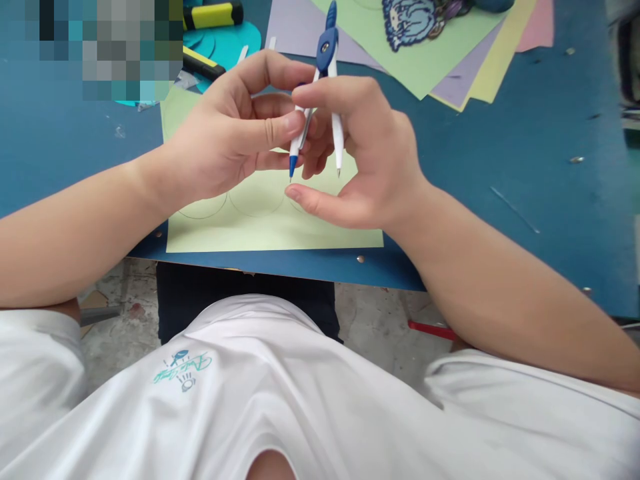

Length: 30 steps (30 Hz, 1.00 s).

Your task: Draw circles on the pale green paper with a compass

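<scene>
A blue and white drawing compass (pixel 326 60) is held upright above a light green sheet of paper (pixel 260 230). My left hand (pixel 235 130) pinches its pencil leg between thumb and fingers. My right hand (pixel 370 157) grips the legs from the other side, index finger curled over them and thumb stretched out below. Both tips hang a little above the sheet. Thin pencil circles (pixel 255 203) are drawn on the paper, partly hidden by my hands.
The sheet lies on a blue table (pixel 525 153) near its front edge. A stack of coloured papers (pixel 450 60) with a cartoon cut-out lies at the back. Yellow and black markers (pixel 213 15) and teal cut-outs (pixel 230 43) are at the back left.
</scene>
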{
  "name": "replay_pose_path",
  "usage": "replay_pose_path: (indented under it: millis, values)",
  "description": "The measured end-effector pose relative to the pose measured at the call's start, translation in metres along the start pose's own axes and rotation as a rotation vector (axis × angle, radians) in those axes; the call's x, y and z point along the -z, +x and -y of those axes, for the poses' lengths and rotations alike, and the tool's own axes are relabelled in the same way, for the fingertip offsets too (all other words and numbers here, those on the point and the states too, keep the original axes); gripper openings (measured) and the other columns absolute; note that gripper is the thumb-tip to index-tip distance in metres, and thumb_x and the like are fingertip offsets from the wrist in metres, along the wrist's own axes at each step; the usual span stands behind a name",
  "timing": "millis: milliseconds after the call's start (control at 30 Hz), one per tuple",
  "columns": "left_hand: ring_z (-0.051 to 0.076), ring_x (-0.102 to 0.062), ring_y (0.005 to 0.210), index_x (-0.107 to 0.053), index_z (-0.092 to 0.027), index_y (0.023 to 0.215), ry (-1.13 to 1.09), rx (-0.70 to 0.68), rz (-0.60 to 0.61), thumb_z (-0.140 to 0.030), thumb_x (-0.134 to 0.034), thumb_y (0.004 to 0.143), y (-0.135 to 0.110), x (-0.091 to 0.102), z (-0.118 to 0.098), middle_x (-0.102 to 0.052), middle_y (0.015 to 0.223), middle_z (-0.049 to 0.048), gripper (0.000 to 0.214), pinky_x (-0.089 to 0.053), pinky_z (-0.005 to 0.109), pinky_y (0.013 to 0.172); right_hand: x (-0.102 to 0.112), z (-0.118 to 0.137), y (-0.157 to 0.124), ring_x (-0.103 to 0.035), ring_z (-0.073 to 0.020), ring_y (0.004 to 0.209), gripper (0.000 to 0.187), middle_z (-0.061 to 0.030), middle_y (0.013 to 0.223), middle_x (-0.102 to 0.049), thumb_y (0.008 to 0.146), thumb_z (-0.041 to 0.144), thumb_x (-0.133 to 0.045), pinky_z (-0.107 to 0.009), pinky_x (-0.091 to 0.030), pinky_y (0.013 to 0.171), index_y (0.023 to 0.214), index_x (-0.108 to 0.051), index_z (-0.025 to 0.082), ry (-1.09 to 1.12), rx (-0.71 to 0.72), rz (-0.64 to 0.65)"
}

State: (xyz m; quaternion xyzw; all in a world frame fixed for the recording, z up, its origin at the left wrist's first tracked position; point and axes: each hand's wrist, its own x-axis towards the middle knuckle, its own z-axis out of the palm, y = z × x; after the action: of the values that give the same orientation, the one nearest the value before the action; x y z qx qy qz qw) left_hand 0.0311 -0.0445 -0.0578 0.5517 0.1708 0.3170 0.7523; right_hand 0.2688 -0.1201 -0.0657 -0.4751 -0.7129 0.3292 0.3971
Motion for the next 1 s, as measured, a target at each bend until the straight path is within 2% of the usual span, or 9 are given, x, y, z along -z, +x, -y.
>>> replay_pose_path:
  millis: [200,367,500,567,667,767,867,933,1000]
  values:
    - [0.015,-0.084,0.093,-0.073,-0.029,0.128,0.004,0.023,0.011,-0.025,-0.104,0.104,-0.001,0.002,0.002,-0.088,0.102,-0.0068,0.039,-0.065,0.027,0.083,-0.001,0.003,0.002,-0.085,-0.0379,0.124,0.063,-0.0051,0.119,-0.080,0.086,0.051,-0.110,-0.043,-0.076,0.091,0.137,-0.075,0.038,0.066,-0.094,0.034]
    - [0.018,-0.085,0.094,-0.076,-0.032,0.122,0.002,0.041,-0.049,-0.030,-0.111,0.101,-0.002,-0.001,0.001,-0.088,0.100,-0.0086,0.041,-0.064,0.032,0.083,-0.002,-0.001,0.003,-0.085,-0.0355,0.116,0.061,-0.0048,0.119,-0.081,0.088,0.053,-0.107,-0.045,-0.077,0.097,0.138,-0.075,0.037,0.007,-0.004,0.020]
    - [0.025,-0.089,0.108,-0.076,-0.037,0.125,0.022,0.105,-0.100,-0.058,-0.118,0.095,-0.004,-0.011,0.000,-0.087,0.095,-0.0062,0.056,-0.066,0.036,0.086,0.001,-0.003,0.001,-0.084,-0.0325,0.105,0.051,-0.0052,0.120,-0.082,0.096,0.055,-0.096,-0.047,-0.078,0.101,0.140,-0.076,0.039,-0.100,0.101,0.027]
    - [0.031,-0.091,0.119,-0.075,-0.041,0.135,0.014,0.139,-0.154,-0.078,-0.110,0.098,-0.005,-0.022,0.000,-0.084,0.088,-0.0041,0.063,-0.070,0.040,0.092,0.002,-0.003,0.000,-0.084,-0.0324,0.103,0.043,-0.0060,0.121,-0.083,0.101,0.054,-0.092,-0.048,-0.079,0.102,0.138,-0.076,0.039,-0.142,0.119,0.023]
    - [0.034,-0.091,0.125,-0.074,-0.042,0.142,-0.027,0.147,-0.168,-0.089,-0.103,0.100,-0.007,-0.042,0.001,-0.081,0.084,-0.0031,0.069,-0.074,0.044,0.096,0.001,0.000,-0.001,-0.085,-0.0331,0.105,0.040,-0.0075,0.123,-0.084,0.105,0.058,-0.093,-0.048,-0.079,0.104,0.135,-0.075,0.038,-0.162,0.096,0.017]
    - [0.034,-0.091,0.125,-0.074,-0.042,0.143,-0.045,0.154,-0.163,-0.089,-0.104,0.099,-0.009,-0.049,0.002,-0.081,0.084,-0.0029,0.071,-0.075,0.044,0.095,-0.001,0.002,0.001,-0.085,-0.0330,0.105,0.041,-0.0082,0.122,-0.085,0.104,0.059,-0.095,-0.046,-0.078,0.102,0.132,-0.075,0.037,-0.142,0.098,0.007]
    - [0.033,-0.092,0.124,-0.074,-0.041,0.139,-0.033,0.152,-0.170,-0.084,-0.106,0.100,-0.008,-0.036,0.002,-0.081,0.085,-0.0032,0.066,-0.075,0.043,0.094,0.000,0.003,0.000,-0.086,-0.0343,0.109,0.037,-0.0074,0.123,-0.083,0.103,0.054,-0.094,-0.047,-0.079,0.103,0.132,-0.076,0.038,-0.123,0.089,0.015]
    - [0.030,-0.092,0.118,-0.074,-0.038,0.131,-0.011,0.124,-0.146,-0.071,-0.113,0.098,-0.005,-0.020,0.003,-0.084,0.091,-0.0040,0.061,-0.074,0.040,0.091,0.002,0.003,-0.001,-0.087,-0.0350,0.113,0.036,-0.0067,0.125,-0.083,0.104,0.052,-0.094,-0.048,-0.080,0.106,0.133,-0.076,0.040,-0.120,0.069,0.028]
    - [0.024,-0.090,0.108,-0.076,-0.034,0.123,-0.009,0.071,-0.068,-0.048,-0.122,0.090,-0.001,-0.005,0.006,-0.090,0.105,-0.0053,0.058,-0.072,0.033,0.086,0.004,0.001,-0.002,-0.086,-0.0348,0.115,0.038,-0.0065,0.126,-0.083,0.104,0.054,-0.095,-0.049,-0.079,0.109,0.134,-0.077,0.040,-0.112,0.065,0.033]
